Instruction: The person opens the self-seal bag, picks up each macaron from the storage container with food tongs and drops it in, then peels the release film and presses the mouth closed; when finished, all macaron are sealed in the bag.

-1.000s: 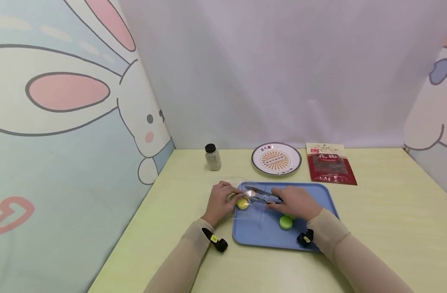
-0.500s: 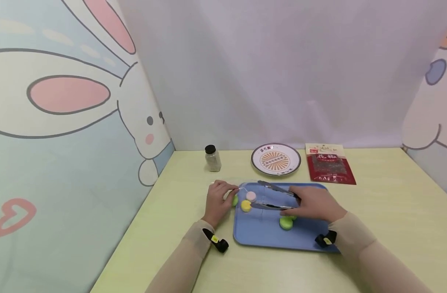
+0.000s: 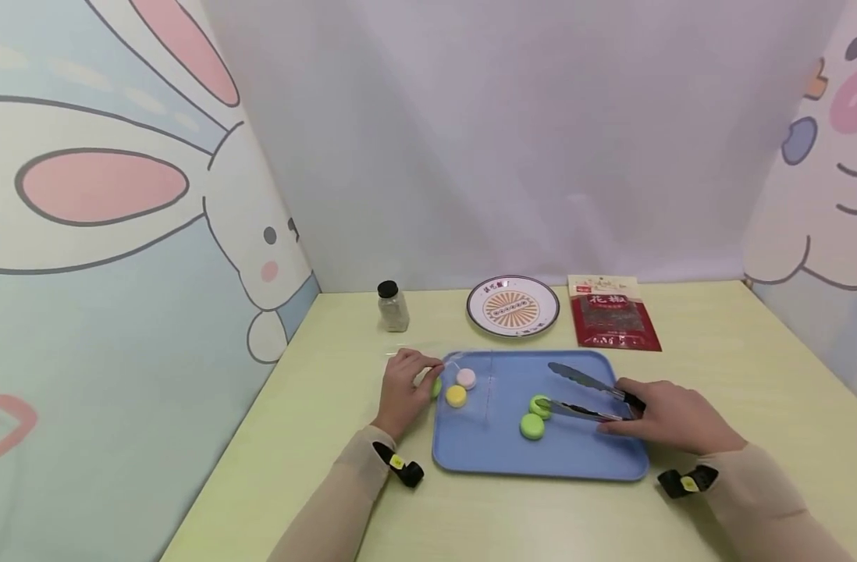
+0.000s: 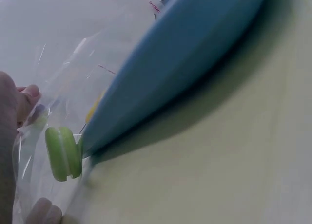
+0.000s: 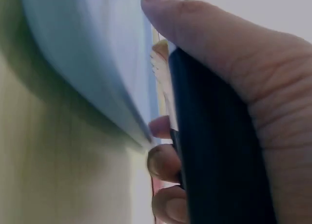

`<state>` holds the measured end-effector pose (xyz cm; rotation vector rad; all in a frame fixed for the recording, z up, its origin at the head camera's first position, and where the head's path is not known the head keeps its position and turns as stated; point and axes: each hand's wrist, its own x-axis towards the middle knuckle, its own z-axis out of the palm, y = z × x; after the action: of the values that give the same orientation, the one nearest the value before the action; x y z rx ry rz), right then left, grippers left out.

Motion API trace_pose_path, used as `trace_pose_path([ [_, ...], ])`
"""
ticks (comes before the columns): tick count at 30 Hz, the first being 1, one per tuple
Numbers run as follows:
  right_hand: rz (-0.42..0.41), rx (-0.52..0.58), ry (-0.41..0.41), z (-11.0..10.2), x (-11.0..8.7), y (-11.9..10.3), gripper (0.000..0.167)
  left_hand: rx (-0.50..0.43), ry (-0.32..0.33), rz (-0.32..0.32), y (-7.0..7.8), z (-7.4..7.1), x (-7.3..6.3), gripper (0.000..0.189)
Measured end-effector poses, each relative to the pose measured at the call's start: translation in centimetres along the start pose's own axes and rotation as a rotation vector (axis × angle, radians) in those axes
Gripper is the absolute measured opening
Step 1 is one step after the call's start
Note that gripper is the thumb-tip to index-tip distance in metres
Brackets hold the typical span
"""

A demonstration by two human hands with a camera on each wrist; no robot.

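My left hand (image 3: pixel 403 390) pinches the rim of a clear plastic bag (image 4: pixel 83 63) lying across the tray's left edge. A green macaron (image 4: pixel 61 153) shows through the film below the fingers. Beside it, a pink macaron (image 3: pixel 466 378) and a yellow macaron (image 3: pixel 456 396) lie within the bag's outline. My right hand (image 3: pixel 670 414) grips black-handled metal tongs (image 3: pixel 584 378), their arms spread wide. The lower tong tip overlaps one green macaron (image 3: pixel 540 403); another green macaron (image 3: pixel 532 426) sits right by it on the blue tray (image 3: pixel 485 458).
Behind the tray stand a small black-capped jar (image 3: pixel 393 308), a patterned round plate (image 3: pixel 513 307) and a red packet (image 3: pixel 614 316) on the pale yellow table (image 3: pixel 330 351). A white curtain (image 3: pixel 506 140) hangs at the back, with cartoon-printed walls on both sides.
The tongs, at the pink macaron inside the bag before, have spread apart and left it there. My right hand has carried them right, over the green macarons. The left hand keeps its pinch.
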<state>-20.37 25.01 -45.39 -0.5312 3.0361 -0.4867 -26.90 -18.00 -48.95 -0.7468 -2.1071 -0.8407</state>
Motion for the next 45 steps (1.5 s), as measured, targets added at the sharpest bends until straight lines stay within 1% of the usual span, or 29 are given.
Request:
trace_pose_path([
  [3,-0.027,-0.036,0.019,0.2,0.1,-1.0,0.068,-0.001,-0.008,0.006,-0.2,-0.4,-0.3,0.005],
  [6,-0.076,-0.079,0.037,0.2,-0.1,-1.7,0.059,-0.004,-0.008,0.016,-0.2,-0.5,-0.5,0.005],
  [9,-0.117,-0.122,0.090,0.2,-0.1,-1.8,0.049,-0.009,-0.004,0.016,-0.1,-0.5,-0.4,0.006],
  [12,-0.123,-0.132,0.142,0.0,0.3,-1.7,0.044,-0.013,-0.004,0.008,-0.1,-0.3,-0.1,0.007],
  [15,-0.116,-0.110,0.168,-0.3,1.1,-2.5,0.043,-0.016,-0.003,0.007,-0.2,-0.2,0.1,0.008],
  [17,-0.135,-0.089,0.161,-0.5,1.8,-3.8,0.043,-0.015,0.006,0.012,-0.3,-0.3,0.2,0.009],
  [19,-0.167,-0.072,0.142,-0.5,2.9,-5.6,0.043,-0.014,0.018,0.018,-0.3,-0.4,0.2,0.009],
  [22,-0.233,-0.038,0.088,-0.2,5.2,-8.6,0.041,-0.034,0.047,0.019,-0.3,-0.6,0.2,0.008],
  [24,-0.256,-0.028,0.050,0.2,6.8,-10.4,0.039,-0.055,0.063,0.014,-0.3,-0.6,0.2,0.008],
  [26,-0.257,-0.025,0.019,0.5,8.2,-11.9,0.038,-0.081,0.072,0.009,-0.3,-0.6,0.2,0.008],
  [29,-0.241,-0.039,-0.009,1.2,9.8,-13.3,0.042,-0.105,0.074,0.011,-0.2,-0.4,0.3,0.008],
  [33,-0.250,-0.042,-0.012,2.0,10.8,-14.4,0.040,-0.108,0.081,0.023,0.0,-0.2,0.3,0.007],
  [38,-0.266,-0.036,0.012,2.3,10.4,-14.7,0.037,-0.096,0.073,0.013,0.2,0.2,0.1,0.008],
  [41,-0.261,-0.033,0.016,2.2,10.4,-14.8,0.036,-0.092,0.072,0.018,0.4,0.1,0.2,0.008],
  [45,-0.243,-0.045,0.028,2.7,11.0,-14.8,0.039,-0.091,0.082,0.029,0.3,-0.3,0.5,0.008],
])
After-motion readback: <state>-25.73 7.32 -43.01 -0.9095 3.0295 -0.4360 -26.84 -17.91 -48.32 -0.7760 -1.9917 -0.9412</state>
